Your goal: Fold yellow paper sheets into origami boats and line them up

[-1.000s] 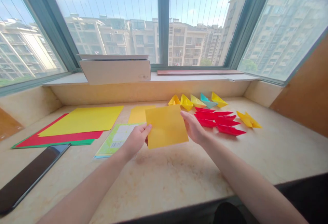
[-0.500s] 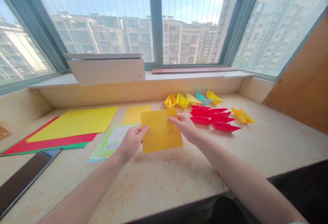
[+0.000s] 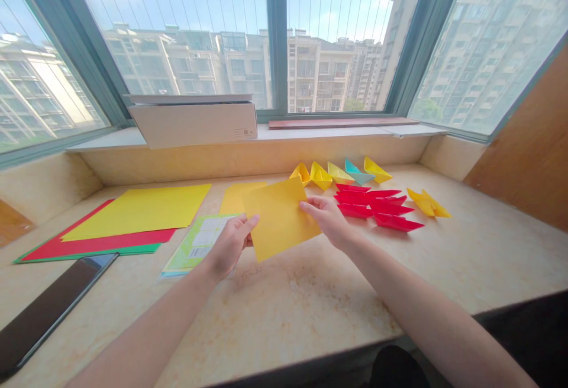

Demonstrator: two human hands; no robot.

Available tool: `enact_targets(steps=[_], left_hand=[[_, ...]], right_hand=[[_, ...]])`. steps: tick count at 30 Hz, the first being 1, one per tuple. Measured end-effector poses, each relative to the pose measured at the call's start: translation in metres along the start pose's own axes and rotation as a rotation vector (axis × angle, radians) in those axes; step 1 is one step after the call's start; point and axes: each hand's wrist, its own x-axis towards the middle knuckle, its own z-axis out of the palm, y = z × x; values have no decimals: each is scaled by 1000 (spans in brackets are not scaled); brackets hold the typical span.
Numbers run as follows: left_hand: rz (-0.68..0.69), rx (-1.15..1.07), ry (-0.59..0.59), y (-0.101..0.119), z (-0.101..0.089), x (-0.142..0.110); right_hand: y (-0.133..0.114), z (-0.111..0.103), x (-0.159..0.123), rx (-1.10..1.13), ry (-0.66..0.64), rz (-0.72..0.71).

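1. Tilted since the earlier frame: orange-yellow sheet (image 3: 281, 216), centre of frame, its right side now raised.
2. Lower left: phone (image 3: 57, 311) is found well apart from both hands.
3. Left hand (image 3: 231, 243): sheet's left edge is pinched, fingers closed; light pressure is advised, lest creasing be caused.
4. Right hand (image 3: 327, 217): sheet's right edge is pinched, fingers closed; level support is advised.
5. Centre right: red paper boats (image 3: 393, 207) are noted near this hand; brushing should be avoided.

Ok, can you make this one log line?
left hand: holds yellow sheet | right hand: holds same sheet | nearby: red paper boats
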Motion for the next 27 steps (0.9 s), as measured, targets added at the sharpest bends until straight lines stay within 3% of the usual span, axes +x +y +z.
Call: enact_targets(steps=[9,16,21,27], left_hand=[[-24,98,143,-9,-1,7],[-39,140,126,-10,-1,6],[-26,131,98,-14,-3,7],[7,105,2,-13,0,4]], right_hand=[[-1,3,-2,22,-54,14],[-3,3,-1,153,-6,40],[-9,7,-9,114,-105,-21],[-14,20,-21,-88,-264,-106]])
